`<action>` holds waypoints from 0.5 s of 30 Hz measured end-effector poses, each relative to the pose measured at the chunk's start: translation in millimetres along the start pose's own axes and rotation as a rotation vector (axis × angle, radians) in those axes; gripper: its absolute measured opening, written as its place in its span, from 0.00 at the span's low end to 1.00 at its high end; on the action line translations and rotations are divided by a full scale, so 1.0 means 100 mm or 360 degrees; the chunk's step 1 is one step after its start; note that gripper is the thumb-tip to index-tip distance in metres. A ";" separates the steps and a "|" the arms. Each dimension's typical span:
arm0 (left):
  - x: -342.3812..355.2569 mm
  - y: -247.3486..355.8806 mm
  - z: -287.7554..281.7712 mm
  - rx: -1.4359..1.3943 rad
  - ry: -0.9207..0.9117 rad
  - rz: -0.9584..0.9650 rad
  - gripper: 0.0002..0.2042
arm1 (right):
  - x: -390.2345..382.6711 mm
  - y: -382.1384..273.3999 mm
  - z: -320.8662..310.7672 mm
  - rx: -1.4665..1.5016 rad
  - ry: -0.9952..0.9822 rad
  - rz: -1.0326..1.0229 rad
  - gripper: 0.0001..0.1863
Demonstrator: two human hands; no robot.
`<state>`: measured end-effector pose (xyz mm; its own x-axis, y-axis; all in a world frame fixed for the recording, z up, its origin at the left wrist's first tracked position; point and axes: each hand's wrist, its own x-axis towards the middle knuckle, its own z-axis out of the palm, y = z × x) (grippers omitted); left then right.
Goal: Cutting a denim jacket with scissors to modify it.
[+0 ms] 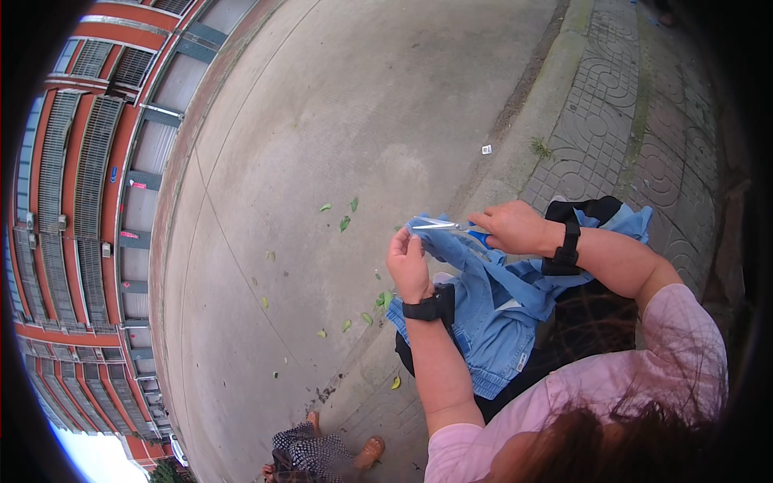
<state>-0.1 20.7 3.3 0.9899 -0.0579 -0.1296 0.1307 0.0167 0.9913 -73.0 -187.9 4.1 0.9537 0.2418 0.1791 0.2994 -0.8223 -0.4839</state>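
Fingers of the left hand (408, 262) pinch an edge of the blue denim garment (483, 322) at centre frame, apparently stretching it taut for cutting. Just right of them, the right hand (515, 228) is closed on the blue handles of the scissors (451, 228), whose blades point left toward the pinched cloth. Below, the garment drapes over the lap. Beyond lies the concrete pavement (338, 121) with scattered green leaves (345, 223).

The scissors' (451, 229) handles are hidden inside the right hand (515, 228); blade tips blur.
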 end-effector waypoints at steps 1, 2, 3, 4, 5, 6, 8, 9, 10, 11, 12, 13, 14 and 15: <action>0.01 -0.01 -0.01 0.0009 0.0021 -0.0008 0.11 | 0.00 0.00 -0.01 0.0007 0.0007 -0.0002 0.19; 0.01 -0.01 -0.01 0.0018 0.0041 -0.0015 0.12 | 0.00 0.00 0.00 0.0004 0.0011 -0.0002 0.19; 0.01 -0.01 -0.01 0.0025 0.0052 -0.0013 0.12 | 0.00 0.00 0.00 0.0001 0.0015 -0.0003 0.19; 0.00 0.00 -0.01 0.0034 0.0064 -0.0010 0.12 | 0.00 0.00 0.01 -0.0001 0.0019 -0.0004 0.19; 0.00 0.00 -0.02 0.0042 0.0076 -0.0008 0.12 | 0.00 0.00 0.01 -0.0006 0.0008 0.0001 0.19; 0.00 -0.01 -0.02 0.0048 0.0074 -0.0003 0.12 | 0.00 -0.01 0.00 -0.0012 -0.0002 0.0006 0.19; 0.00 -0.01 -0.02 0.0060 0.0070 0.0008 0.12 | 0.00 -0.01 0.00 -0.0022 -0.0012 0.0008 0.19; 0.00 -0.01 -0.02 0.0062 0.0072 0.0004 0.12 | 0.00 -0.01 0.00 -0.0025 -0.0011 0.0005 0.19; -0.01 0.00 -0.01 0.0064 0.0072 -0.0001 0.12 | 0.00 -0.01 0.00 -0.0028 -0.0010 0.0003 0.19; -0.01 0.00 0.00 0.0066 0.0073 -0.0005 0.12 | 0.00 -0.01 0.00 -0.0031 -0.0007 0.0002 0.19; -0.01 0.00 0.00 0.0060 0.0078 -0.0011 0.12 | 0.00 0.00 0.01 -0.0034 -0.0004 0.0002 0.19; 0.00 -0.01 0.00 0.0055 0.0084 -0.0016 0.12 | 0.00 0.00 0.01 -0.0036 -0.0002 0.0000 0.18; 0.00 -0.01 -0.01 0.0050 0.0090 -0.0021 0.12 | 0.00 0.00 0.01 -0.0032 0.0002 -0.0002 0.18; 0.01 -0.02 -0.01 0.0043 0.0089 -0.0021 0.12 | 0.00 0.00 0.01 -0.0028 0.0006 -0.0003 0.18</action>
<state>0.4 21.7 1.1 0.9897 -0.0021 -0.1429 0.1429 -0.0106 0.9897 -73.3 -187.2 3.2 0.9530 0.2413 0.1833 0.3005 -0.8309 -0.4683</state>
